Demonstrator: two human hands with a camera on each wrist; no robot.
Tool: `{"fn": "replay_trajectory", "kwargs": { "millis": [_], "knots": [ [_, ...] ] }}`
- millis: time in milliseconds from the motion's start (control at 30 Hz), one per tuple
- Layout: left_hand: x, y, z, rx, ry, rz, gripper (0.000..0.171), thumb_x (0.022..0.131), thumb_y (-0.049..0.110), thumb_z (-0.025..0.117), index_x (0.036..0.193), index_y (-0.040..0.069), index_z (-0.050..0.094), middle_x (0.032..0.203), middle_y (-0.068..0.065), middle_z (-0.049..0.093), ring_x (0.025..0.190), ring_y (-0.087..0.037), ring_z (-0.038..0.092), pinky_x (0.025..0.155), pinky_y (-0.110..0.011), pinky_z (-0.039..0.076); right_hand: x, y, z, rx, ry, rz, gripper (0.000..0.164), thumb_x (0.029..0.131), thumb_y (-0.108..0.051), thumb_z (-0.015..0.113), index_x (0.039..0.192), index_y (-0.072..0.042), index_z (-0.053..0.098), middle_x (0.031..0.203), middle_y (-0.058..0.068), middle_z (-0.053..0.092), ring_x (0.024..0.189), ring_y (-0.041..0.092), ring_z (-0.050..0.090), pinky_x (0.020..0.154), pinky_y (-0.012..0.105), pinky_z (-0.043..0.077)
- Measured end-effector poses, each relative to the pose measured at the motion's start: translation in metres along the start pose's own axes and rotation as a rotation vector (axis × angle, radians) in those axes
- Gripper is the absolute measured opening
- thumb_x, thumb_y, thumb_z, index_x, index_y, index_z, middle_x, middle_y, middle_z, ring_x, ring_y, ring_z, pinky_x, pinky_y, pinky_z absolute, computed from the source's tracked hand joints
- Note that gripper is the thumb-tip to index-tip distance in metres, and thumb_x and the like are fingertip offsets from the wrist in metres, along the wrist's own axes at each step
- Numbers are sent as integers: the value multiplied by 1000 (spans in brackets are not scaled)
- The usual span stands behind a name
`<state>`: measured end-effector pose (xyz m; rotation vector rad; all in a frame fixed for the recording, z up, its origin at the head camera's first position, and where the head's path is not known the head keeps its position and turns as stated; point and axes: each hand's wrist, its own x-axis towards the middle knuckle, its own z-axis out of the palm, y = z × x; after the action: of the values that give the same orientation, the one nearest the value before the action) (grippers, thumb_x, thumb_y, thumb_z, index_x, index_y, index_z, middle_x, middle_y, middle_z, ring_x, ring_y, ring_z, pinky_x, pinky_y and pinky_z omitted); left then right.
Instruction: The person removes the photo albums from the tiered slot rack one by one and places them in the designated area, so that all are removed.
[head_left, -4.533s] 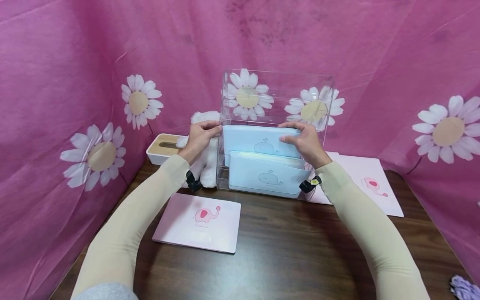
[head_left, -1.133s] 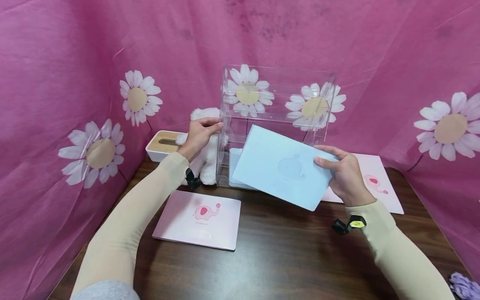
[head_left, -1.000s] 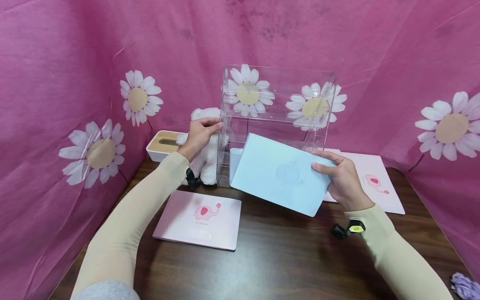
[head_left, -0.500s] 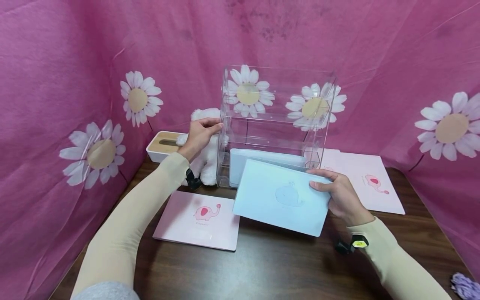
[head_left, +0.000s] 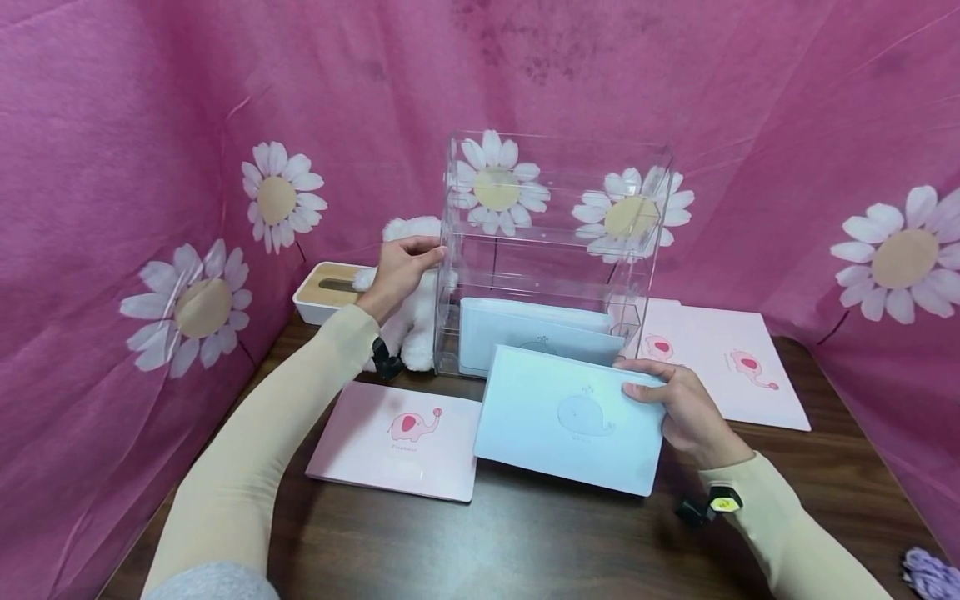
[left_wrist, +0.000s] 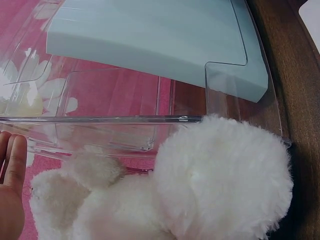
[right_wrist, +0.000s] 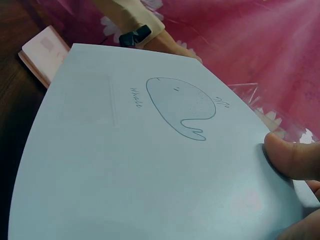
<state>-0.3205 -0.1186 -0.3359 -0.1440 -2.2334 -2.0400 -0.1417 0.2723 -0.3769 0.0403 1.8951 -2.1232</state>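
Note:
My right hand [head_left: 690, 412] pinches the right edge of a pale blue booklet [head_left: 525, 425], thumb on its front. The cover bears a line drawing of a whale, and "Whale" is readable in the right wrist view. It is tilted over the table before a clear acrylic rack [head_left: 555, 237]. With thumb and fingers, my left hand [head_left: 401, 271] holds the rack's left side edge; in the left wrist view only some of its fingers [left_wrist: 15, 165] show. More pale blue booklets [head_left: 495, 329] stand on the rack's bottom tier, partly hidden by the held one.
A pink elephant booklet [head_left: 352, 450] lies at the front left of the wooden table [head_left: 525, 550]. Other pink booklets [head_left: 757, 337] lie right of the rack. A white plush toy [head_left: 418, 337] and a wood-topped tissue box [head_left: 311, 310] stand left. Purple yarn-like material [head_left: 930, 571] is at bottom right.
My right hand has taken the blue booklet from the rack's second tier and brought it forward and down over the table. The left hand has stayed at the rack's side.

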Motion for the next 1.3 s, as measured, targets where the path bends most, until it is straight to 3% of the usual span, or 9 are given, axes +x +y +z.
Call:
{"fn": "replay_trajectory", "kwargs": {
  "millis": [333, 700, 967, 1300],
  "knots": [
    [0, 0, 0, -2, 2, -3, 28, 92, 14, 76, 116, 0, 74, 88, 8, 70, 86, -5, 66, 78, -18, 57, -4, 7, -6, -13, -40, 40, 33, 96, -2, 64, 127, -13, 71, 108, -6, 78, 94, 17, 77, 81, 44, 64],
    [0, 0, 1, 10, 8, 3, 30, 91, 14, 77, 116, -1, 74, 86, 9, 70, 86, -5, 65, 78, -17, 55, -4, 18, -10, 9, -147, 59, 30, 99, -1, 58, 117, -18, 75, 108, -2, 79, 94, 18, 77, 81, 47, 63],
    [-1, 1, 1, 16, 14, 2, 29, 91, 15, 77, 116, 0, 75, 88, 8, 70, 86, -5, 64, 80, -20, 57, -3, 28, -12, 25, -164, 112, 29, 100, -3, 58, 115, -19, 75, 108, -3, 78, 96, 18, 77, 83, 47, 63],
    [-1, 1, 1, 13, 3, 25, 32, 91, 14, 77, 118, -3, 73, 84, 12, 69, 84, -3, 65, 78, -16, 55, -2, 38, -14, 28, -175, 140, 25, 100, -6, 59, 116, -18, 73, 108, 0, 79, 97, 20, 77, 83, 47, 62]
  ]
}}
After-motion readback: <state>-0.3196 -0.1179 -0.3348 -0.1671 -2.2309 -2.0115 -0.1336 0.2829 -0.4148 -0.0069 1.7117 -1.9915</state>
